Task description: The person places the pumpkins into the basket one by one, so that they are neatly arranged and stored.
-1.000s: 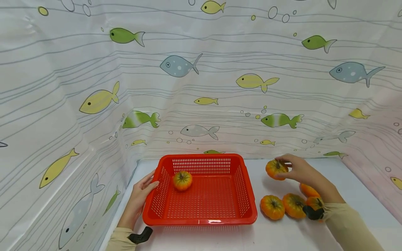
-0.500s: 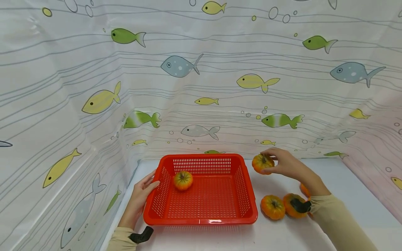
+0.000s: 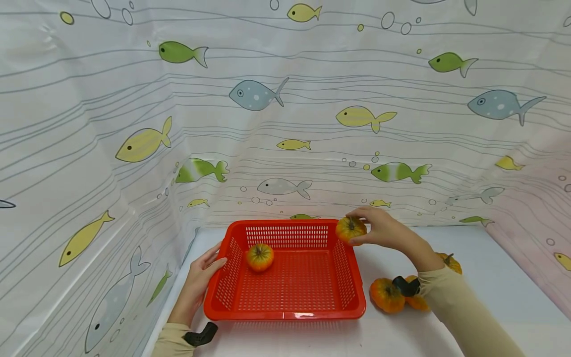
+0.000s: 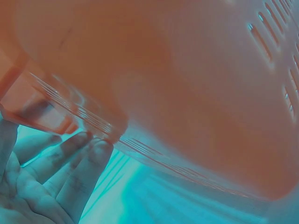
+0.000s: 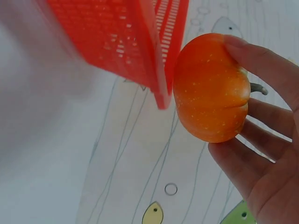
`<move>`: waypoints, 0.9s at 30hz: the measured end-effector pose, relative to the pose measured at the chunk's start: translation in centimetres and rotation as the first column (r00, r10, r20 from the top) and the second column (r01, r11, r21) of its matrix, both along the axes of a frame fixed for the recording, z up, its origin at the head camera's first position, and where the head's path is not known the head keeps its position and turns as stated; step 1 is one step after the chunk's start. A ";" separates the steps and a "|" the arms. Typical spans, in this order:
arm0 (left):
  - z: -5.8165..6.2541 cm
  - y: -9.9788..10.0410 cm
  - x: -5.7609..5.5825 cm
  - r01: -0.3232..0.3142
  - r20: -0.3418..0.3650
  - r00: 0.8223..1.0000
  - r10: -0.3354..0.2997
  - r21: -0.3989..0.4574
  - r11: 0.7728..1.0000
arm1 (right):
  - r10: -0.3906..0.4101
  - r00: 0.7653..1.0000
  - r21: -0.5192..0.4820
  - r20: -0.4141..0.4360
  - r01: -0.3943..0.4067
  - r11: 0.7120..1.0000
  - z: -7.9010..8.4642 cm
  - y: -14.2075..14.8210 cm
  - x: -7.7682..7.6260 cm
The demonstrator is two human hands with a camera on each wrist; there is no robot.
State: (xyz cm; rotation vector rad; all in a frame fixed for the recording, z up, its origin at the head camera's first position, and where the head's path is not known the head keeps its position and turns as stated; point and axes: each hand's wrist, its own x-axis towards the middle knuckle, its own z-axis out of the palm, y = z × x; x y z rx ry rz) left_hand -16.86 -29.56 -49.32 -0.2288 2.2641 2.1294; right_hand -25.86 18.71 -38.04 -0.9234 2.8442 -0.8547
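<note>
right hand [image 3: 377,228] gripping pumpkin [image 5: 211,91], left [image 3: 199,277] holding basket [image 3: 254,315]

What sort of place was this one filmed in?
Probably a small staged filming space, perhaps indoors, though the room beyond is hidden. Fish-print sheeting surrounds a pale tabletop, which holds just a red plastic basket and some small pumpkins.

The right fingers [image 5: 261,60] have carried a pumpkin [image 3: 350,231] left to the red basket [image 3: 285,315].
</note>
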 end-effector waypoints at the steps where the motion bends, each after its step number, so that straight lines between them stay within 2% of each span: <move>1: 0.0 0.0 0.0 0.001 0.001 1.000 -0.001 -0.002 1.000 | 0.002 1.000 0.004 0.001 -0.002 1.000 0.0 -0.4 0.0; 10: -0.1 0.0 -0.1 -0.010 0.012 1.000 0.010 -0.003 1.000 | 0.068 0.997 -0.013 0.045 -0.067 0.998 0.3 -3.7 -0.6; 18: 0.0 0.0 -0.1 -0.012 0.021 1.000 0.012 -0.011 1.000 | 0.114 0.993 0.057 -0.017 -0.113 0.992 0.0 -6.7 -1.2; 27: 0.1 0.1 0.0 -0.016 0.024 1.000 0.017 -0.004 1.000 | 0.146 0.989 0.063 0.023 -0.147 0.987 -0.7 -9.9 -1.7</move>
